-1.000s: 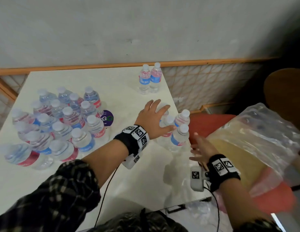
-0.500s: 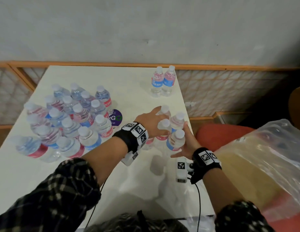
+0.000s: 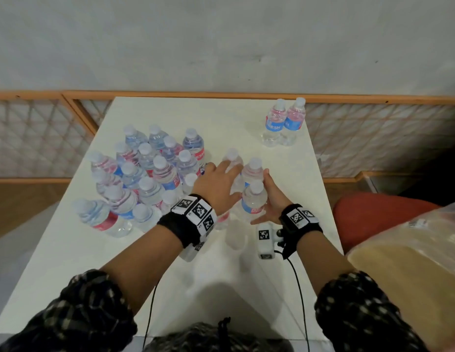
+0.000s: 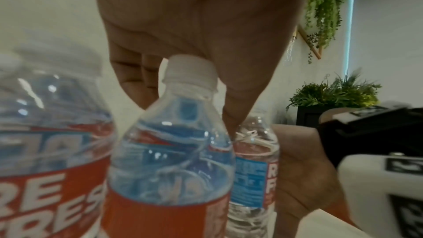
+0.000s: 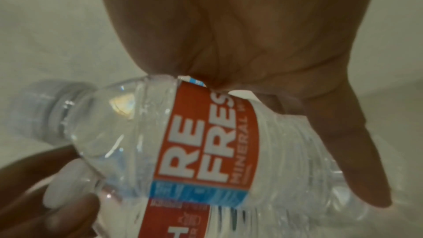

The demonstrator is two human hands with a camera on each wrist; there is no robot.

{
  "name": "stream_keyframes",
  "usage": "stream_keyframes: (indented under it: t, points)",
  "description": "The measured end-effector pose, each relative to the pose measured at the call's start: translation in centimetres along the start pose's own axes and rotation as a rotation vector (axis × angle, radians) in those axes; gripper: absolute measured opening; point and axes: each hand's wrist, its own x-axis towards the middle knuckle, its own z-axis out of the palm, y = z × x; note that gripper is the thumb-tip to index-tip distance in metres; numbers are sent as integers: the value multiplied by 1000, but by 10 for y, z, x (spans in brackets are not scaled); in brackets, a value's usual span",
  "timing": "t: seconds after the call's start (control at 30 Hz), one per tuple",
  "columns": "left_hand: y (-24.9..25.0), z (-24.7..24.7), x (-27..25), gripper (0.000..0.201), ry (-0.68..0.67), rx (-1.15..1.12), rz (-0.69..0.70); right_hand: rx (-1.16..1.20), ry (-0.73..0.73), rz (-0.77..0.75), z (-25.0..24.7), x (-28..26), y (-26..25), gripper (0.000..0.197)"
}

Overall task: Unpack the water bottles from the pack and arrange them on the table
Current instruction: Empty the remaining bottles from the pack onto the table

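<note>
A small cluster of clear water bottles [image 3: 254, 199] with red and blue labels and white caps stands upright mid-table. My left hand [image 3: 218, 184] presses its left side with straight fingers, and a fingertip touches the far bottle [image 3: 232, 161]. My right hand [image 3: 271, 199] lies flat against the right side of the cluster. The left wrist view shows the left palm [image 4: 194, 15] above one cap [image 4: 190, 71], with the right hand [image 4: 304, 178] behind the bottles. In the right wrist view the right palm [image 5: 228, 24] presses a labelled bottle [image 5: 206, 142].
Several bottles [image 3: 150, 174] stand grouped on the left of the white table [image 3: 221, 275], one lying on its side [image 3: 102, 217]. A pair of bottles [image 3: 283, 123] stands at the far right corner. Crumpled plastic wrap [image 3: 412, 262] lies on a red seat [image 3: 368, 214] to the right.
My right hand came in from the table's right edge and met the cluster. Both hands now squeeze it, and it has slid left, away from the edge, toward the big group.
</note>
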Motion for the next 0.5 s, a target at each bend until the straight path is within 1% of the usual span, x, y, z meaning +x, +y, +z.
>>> stream_keyframes:
  t: [0.07, 0.13, 0.23, 0.33, 0.43, 0.5]
  points:
    - [-3, 0, -9, 68, 42, 19, 12, -8, -18, 11, 13, 6, -5, 92]
    - [-8, 0, -18, 65, 58, 14, -15, -23, -39, 19, 27, 8, -12, 89]
    - [-20, -1, -26, 66, 30, -13, -76, -25, -84, 29, 43, 12, -20, 88]
    - [-31, -2, -32, 62, 21, -46, -87, -27, -138, 33, 56, 8, -24, 85]
    - [-40, -1, -39, 59, 34, -57, -97, 7, -187, 24, 68, 5, -26, 74]
    - [-46, 1, -43, 59, 37, -63, -103, 18, -196, 39, 72, 4, -24, 75]
